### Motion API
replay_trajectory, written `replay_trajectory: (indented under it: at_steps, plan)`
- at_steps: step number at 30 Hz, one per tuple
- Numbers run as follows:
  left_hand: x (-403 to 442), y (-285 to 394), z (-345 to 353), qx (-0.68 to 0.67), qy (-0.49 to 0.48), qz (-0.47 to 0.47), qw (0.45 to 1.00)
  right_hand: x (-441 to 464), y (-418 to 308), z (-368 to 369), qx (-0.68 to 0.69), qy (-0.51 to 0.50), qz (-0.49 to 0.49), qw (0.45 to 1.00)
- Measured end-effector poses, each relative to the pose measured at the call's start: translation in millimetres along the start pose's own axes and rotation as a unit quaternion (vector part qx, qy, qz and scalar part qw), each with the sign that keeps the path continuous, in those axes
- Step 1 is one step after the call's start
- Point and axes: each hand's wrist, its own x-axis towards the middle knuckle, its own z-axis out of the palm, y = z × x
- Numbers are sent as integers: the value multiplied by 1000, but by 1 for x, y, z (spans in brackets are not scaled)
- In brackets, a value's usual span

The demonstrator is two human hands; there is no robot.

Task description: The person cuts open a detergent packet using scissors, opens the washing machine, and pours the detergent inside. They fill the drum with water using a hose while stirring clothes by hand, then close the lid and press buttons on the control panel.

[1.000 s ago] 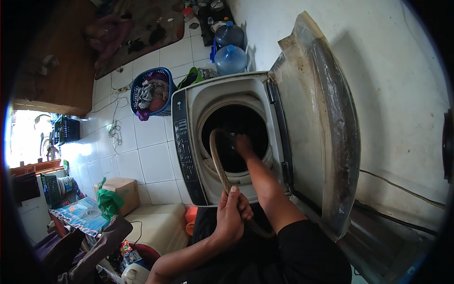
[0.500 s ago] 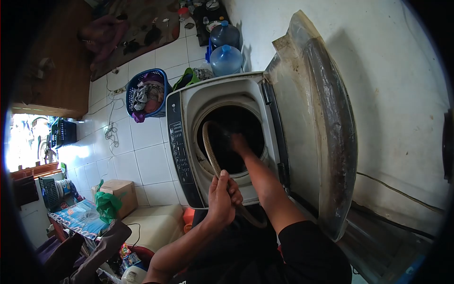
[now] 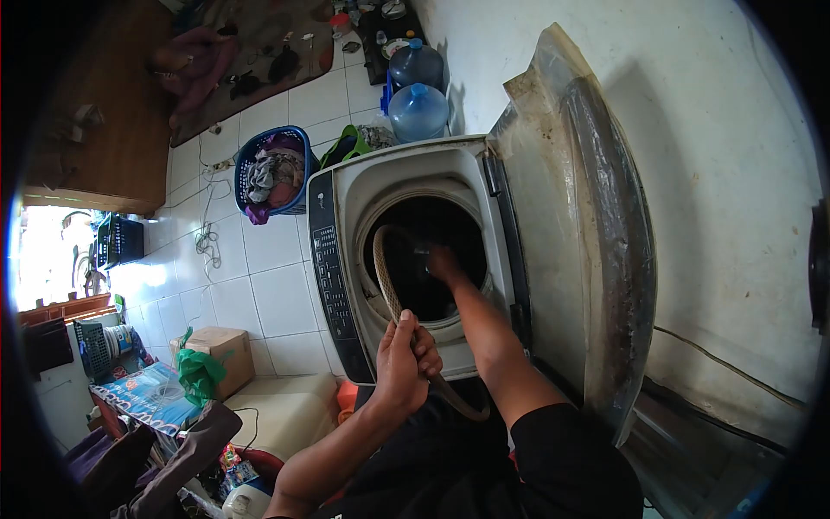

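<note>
A top-loading washing machine (image 3: 415,173) stands in front of me with its plastic-covered lid (image 3: 562,225) raised on the right. My left hand (image 3: 405,356) is closed around a braided hose (image 3: 386,281) near the machine's front edge. From that fist the hose arches over the rim into the dark drum (image 3: 424,216); its other part loops down by my lap. Inside the drum is my right hand (image 3: 443,262), its fingers lost in shadow beside a small pale, blurred patch. What it holds, if anything, cannot be made out.
Left of the machine, a blue basket (image 3: 304,177) holds clothes. Two water bottles (image 3: 418,112) stand beyond it. A cardboard box (image 3: 226,355), a green bag (image 3: 199,376) and a cream padded surface (image 3: 290,415) lie lower left. A wall (image 3: 718,173) rises at right, with cables low along it.
The view has shifted slightly. My right hand has moved a little within the drum, and my left hand and the hose sit slightly further left in view, with the grip kept.
</note>
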Motion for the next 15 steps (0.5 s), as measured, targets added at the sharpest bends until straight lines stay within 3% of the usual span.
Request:
replay_trajectory:
  at_steps: [2,5,7,11,13,15]
  plan:
    - [0,-1,0,1,-2,-1,1000,-7,0,-1,58,38,-26,997]
    - [-1,-1,-2,-5,2,-1,1000,-14,-10,-16,99,44,1,994]
    - [-1,-1,-3,3,8,2,1000,-15,-9,-20,95,36,78,992]
    - [0,-1,-4,0,8,2,1000,-21,-11,-26,105,34,95,989]
    - [0,-1,-3,-5,11,-4,1000,-21,4,-10,-6,34,-32,999]
    - [1,-1,-4,-3,13,-5,1000,-17,14,8,46,75,-21,996]
